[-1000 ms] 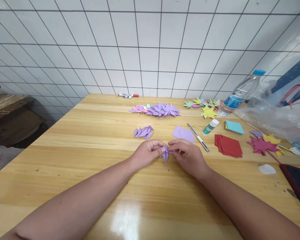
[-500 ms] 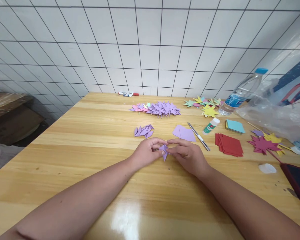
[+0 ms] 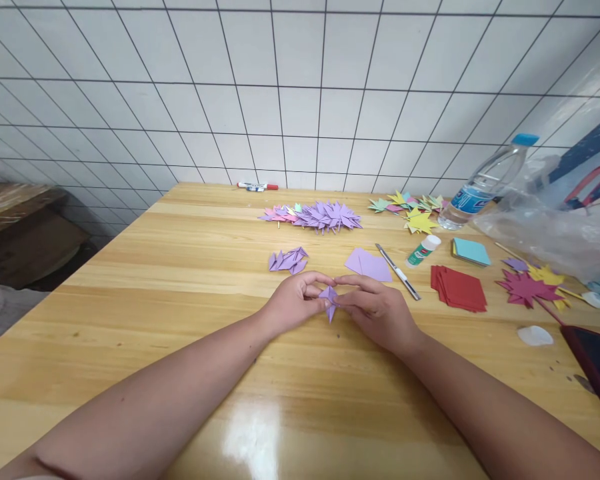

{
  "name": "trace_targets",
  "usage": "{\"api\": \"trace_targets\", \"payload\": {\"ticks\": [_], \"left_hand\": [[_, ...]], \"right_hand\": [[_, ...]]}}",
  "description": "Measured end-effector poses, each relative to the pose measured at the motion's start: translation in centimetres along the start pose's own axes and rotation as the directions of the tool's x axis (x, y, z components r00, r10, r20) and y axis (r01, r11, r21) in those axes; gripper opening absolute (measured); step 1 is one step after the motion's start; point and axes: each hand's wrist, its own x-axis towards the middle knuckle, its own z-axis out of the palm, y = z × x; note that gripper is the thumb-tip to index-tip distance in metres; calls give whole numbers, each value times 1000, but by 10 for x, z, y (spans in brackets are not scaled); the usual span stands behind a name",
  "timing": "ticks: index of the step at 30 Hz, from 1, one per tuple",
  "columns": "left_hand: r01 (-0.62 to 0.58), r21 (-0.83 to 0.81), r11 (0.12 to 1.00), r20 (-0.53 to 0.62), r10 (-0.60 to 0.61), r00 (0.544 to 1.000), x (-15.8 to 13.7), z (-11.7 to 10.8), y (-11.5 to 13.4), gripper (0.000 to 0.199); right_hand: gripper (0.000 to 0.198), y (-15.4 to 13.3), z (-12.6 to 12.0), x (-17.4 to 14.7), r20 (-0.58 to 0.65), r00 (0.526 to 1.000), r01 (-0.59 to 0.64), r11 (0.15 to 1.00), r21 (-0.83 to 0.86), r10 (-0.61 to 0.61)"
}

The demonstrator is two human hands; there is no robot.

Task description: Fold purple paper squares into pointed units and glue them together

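Between my two hands is a small purple folded paper (image 3: 330,307), with one pointed end toward me. My left hand (image 3: 296,301) pinches its left side between thumb and fingers. From the other side, my right hand (image 3: 377,310) has its fingertips closed on the paper's right edge. Part of the paper is covered by the fingers. Just beyond my left hand lie several purple folded paper pieces (image 3: 289,261). Flat purple paper sheets (image 3: 369,265) rest beyond my right hand, with a utility knife (image 3: 399,272) beside them.
To the right are a glue stick (image 3: 423,252), red paper squares (image 3: 459,289), blue paper squares (image 3: 471,251), a water bottle (image 3: 485,187), a white cap (image 3: 535,335) and a phone (image 3: 597,360). Purple paper stars (image 3: 327,217) and markers (image 3: 257,187) lie near the tiled wall.
Both hands keep their hold on the purple folded paper, with hardly any movement. The whole view has shifted very slightly.
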Motion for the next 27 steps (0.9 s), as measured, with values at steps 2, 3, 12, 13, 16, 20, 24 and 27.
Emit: {"api": "trace_targets", "payload": {"ticks": [2, 3, 12, 13, 16, 20, 24, 27], "left_hand": [[-5, 15, 1000, 1, 5, 1000, 0, -2, -1, 42], [-11, 15, 1000, 10, 11, 1000, 0, -3, -2, 43], [-26, -56, 998, 2, 26, 1000, 3, -6, -4, 41], [-29, -56, 998, -9, 29, 1000, 3, -6, -4, 39], [-60, -51, 997, -20, 59, 998, 2, -3, -6, 29], [-128, -15, 992, -7, 128, 992, 2, -1, -6, 22], [-137, 62, 989, -28, 139, 990, 2, 1, -8, 19], [-121, 186, 975, -58, 134, 989, 1, 3, -9, 16]], "right_hand": [[21, 0, -1, 0, 20, 1000, -3, 1000, -5, 3], [20, 0, -2, 0, 32, 999, -7, 1000, -6, 8], [20, -1, -3, 0, 49, 998, -48, 996, 73, 45], [19, -2, -3, 0, 42, 995, -91, 991, 99, 88], [20, -4, -1, 3, 55, 961, -277, 946, 165, 272], [20, -5, 4, 7, 134, 912, -409, 886, 220, 388], [14, -6, 6, 9, 158, 881, -472, 843, 257, 446], [14, -7, 5, 10, 202, 869, -493, 820, 290, 451]]}}
